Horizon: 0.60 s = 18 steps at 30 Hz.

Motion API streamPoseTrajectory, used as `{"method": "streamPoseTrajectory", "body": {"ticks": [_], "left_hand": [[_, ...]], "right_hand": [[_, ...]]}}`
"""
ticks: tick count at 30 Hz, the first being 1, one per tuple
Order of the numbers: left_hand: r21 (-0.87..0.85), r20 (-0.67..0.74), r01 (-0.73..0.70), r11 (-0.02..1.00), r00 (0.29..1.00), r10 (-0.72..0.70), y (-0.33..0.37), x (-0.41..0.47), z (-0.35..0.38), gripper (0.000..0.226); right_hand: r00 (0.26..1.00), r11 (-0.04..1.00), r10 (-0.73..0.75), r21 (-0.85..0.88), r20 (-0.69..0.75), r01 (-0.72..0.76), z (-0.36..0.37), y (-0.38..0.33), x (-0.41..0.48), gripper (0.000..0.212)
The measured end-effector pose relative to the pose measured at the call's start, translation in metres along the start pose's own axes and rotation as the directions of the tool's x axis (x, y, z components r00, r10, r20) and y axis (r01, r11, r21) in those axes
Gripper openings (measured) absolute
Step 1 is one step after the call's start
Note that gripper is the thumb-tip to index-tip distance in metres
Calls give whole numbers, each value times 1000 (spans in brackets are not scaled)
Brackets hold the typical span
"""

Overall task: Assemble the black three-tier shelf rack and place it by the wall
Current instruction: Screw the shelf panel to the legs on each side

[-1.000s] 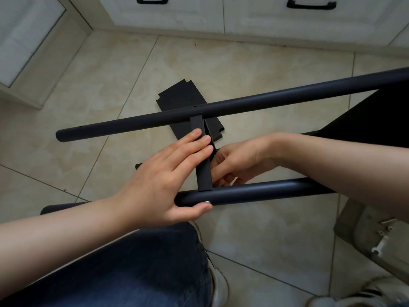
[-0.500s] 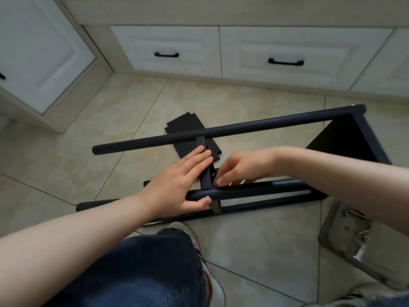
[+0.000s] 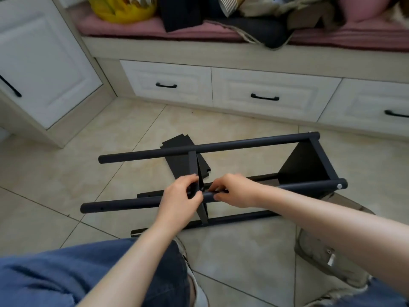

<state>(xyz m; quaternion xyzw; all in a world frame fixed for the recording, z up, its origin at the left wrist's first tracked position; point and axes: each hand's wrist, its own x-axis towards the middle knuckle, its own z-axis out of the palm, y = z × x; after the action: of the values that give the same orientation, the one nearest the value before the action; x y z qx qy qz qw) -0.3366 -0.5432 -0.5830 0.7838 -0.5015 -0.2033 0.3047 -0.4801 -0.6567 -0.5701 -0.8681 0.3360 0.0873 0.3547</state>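
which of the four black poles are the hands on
The near upper pole, with the silver bolt at its right end: the left hand and right hand both grip it. The other three are untouched.

Soft, even daylight fills the room, brightest on the pale floor [image 3: 232,129], which carries a mild sheen. Shadows under the black rack [image 3: 243,143] are faint and diffuse. The wide lens bows the cabinet [image 3: 44,63] edges at left (corners worst). Everything looks slightly soft, the jeans [image 3: 66,280] nearest the lens most.
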Motion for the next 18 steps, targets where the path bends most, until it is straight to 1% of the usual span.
{"method": "streamPoseTrajectory", "body": {"ticks": [2, 3, 4, 5, 6, 7, 8, 9, 11, 14, 16, 18], "left_hand": [[-207, -141, 99, 973, 982, -129, 3, -18, 0, 20], [-331, -193, 140, 933, 958, -212, 3, -24, 0, 17], [-460, -211, 187, 868, 927, -311, 1, -29, 1, 18], [-591, -175, 244, 769, 892, -417, -2, -33, 3, 19], [-706, -84, 311, 636, 855, -511, -5, -36, 4, 16], [-780, 35, 384, 494, 815, -578, -9, -38, 6, 11], [-817, 144, 445, 368, 774, -617, -13, -39, 8, 6], [-838, 220, 478, 261, 735, -641, -17, -39, 10, 6], [-891, 276, 444, 95, 695, -664, -23, -35, 12, 10], [-940, 279, 339, -36, 704, -653, -30, -26, 9, 17], [-950, 286, 296, -98, 705, -648, -33, -20, 8, 22], [-952, 297, 274, -138, 709, -639, -34, -16, 9, 27]], "right_hand": [[1000, 1000, -3, -5, -10, 3, 0, 1, -1, 28], [1000, 1000, -3, -7, -10, 3, -1, 1, -1, 27], [1000, 1000, -4, -6, -10, 4, -1, 2, 0, 26], [1000, 1000, -7, -6, -12, 7, -1, 3, 0, 26], [1000, 1000, -13, -6, -16, 13, -1, 3, 0, 25], [1000, 1000, -17, -4, -21, 17, -1, 4, -1, 25], [999, 1000, -20, 1, -25, 20, 0, 5, -1, 24], [999, 1000, -22, 7, -27, 22, 1, 5, -1, 24], [999, 1000, -28, 9, -24, 28, 1, 6, -2, 23], [999, 999, -39, -22, -11, 39, 1, 7, -2, 26], [999, 996, -51, -70, 1, 51, 2, 8, -3, 28], [998, 987, -54, -149, 11, 55, 2, 8, -7, 34]]}}
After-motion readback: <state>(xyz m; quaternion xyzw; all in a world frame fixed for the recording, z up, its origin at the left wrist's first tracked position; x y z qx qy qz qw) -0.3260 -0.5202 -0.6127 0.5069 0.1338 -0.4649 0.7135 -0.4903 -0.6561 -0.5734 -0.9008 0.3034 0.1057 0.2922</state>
